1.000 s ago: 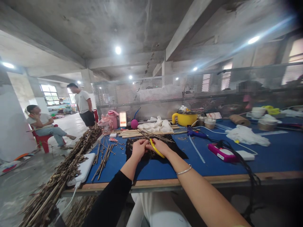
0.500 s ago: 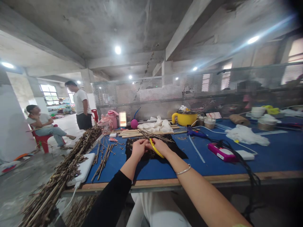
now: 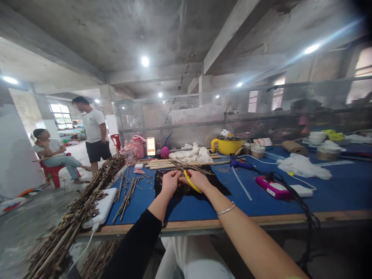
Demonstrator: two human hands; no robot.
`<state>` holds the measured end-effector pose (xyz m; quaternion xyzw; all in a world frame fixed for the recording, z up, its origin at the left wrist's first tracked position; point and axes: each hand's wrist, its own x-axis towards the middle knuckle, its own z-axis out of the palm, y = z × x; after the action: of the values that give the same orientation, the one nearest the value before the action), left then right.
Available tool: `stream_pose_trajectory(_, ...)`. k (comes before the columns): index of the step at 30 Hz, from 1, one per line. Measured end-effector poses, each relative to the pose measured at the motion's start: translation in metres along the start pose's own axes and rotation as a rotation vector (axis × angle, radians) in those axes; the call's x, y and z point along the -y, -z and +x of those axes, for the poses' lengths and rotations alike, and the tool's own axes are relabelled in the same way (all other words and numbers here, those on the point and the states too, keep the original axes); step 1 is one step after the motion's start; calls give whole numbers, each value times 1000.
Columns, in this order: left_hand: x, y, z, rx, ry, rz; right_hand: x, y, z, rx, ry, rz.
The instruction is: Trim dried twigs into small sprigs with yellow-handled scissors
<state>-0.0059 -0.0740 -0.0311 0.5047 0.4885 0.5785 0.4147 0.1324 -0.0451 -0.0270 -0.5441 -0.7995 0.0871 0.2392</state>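
My left hand [image 3: 171, 183] is closed in a pinch over a black cloth [image 3: 221, 186], its fingertips meeting those of my right. What it pinches is mostly hidden, but thin dry twigs [image 3: 200, 168] lie right at the fingers. My right hand [image 3: 197, 180] is wrapped round a tool with a curved yellow handle [image 3: 192, 183]; its working end is hidden by the fingers. Brown plant scraps are scattered on the cloth beneath both hands. Left of the cloth, cut dry stems [image 3: 128, 199] lie loose on the blue tabletop [image 3: 186, 213].
A long bundle of dried stalks [image 3: 78, 209] leans along the table's left edge, by a white power bank [image 3: 101, 209]. Behind my hands lie pale sticks [image 3: 159, 164], white cloth [image 3: 192, 154] and a yellow pot [image 3: 229, 146]. A blue glue gun [image 3: 242, 163] and purple box [image 3: 271, 188] sit to the right.
The standing person at the left has shifted further left. My hands hold almost the same position over the black cloth.
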Motion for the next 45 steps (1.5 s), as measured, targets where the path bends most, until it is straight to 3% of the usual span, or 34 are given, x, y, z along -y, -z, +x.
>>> stream_pose_trajectory(22,5,1,4,-36,-26,67,7,8,-4,77,-41,17)
stream_pose_trajectory(27,7,3,5,-35,-52,57,6,4,-4,14,-15,-68)
stream_pose_trajectory(33,12,4,9,-38,-83,58,4,1,-4,41,15,-44)
stream_pose_trajectory(45,4,-1,2,26,41,37,5,2,-5,-3,-28,-12)
